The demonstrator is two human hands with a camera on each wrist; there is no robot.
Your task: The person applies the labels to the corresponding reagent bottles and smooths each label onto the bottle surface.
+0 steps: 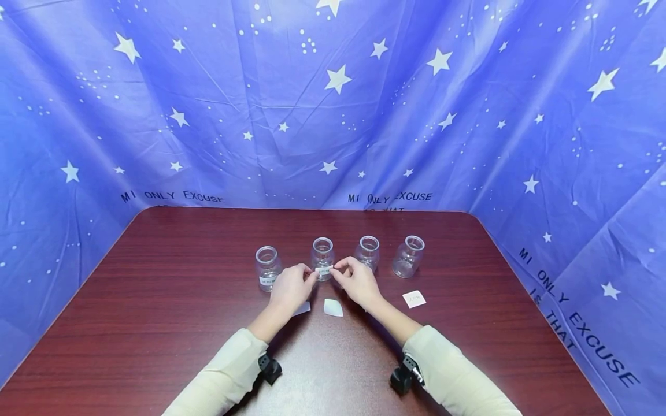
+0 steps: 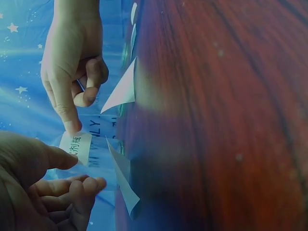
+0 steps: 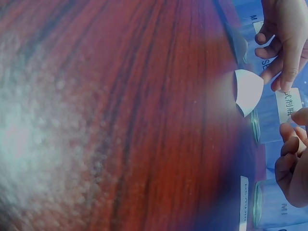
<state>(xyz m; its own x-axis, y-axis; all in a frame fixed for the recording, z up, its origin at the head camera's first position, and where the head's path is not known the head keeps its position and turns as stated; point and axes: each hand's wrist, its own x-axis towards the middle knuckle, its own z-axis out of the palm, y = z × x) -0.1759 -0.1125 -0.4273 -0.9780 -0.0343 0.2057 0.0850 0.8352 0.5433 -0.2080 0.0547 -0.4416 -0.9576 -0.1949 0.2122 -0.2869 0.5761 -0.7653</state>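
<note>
A small clear glass jar (image 1: 323, 253) stands upright, second from the left in a row. A white label (image 1: 324, 270) with dark characters lies across its front. My left hand (image 1: 292, 285) pinches the label's left end against the jar, thumb at its edge. From the other side my right hand (image 1: 359, 283) pinches the right end with its fingertips. In the left wrist view, the label (image 2: 83, 149) sits between the fingertips of both hands. Another jar (image 1: 267, 263), bearing a similar label, stands left of my left hand.
Two more jars, one (image 1: 369, 247) partly behind my right hand and another (image 1: 409, 257) at the row's right end, stand upright. A written paper square (image 1: 414, 299) lies at right. A curled paper piece (image 1: 333, 307) and a slip (image 1: 303, 309) lie nearer me. A starry curtain (image 1: 291, 104) hangs behind.
</note>
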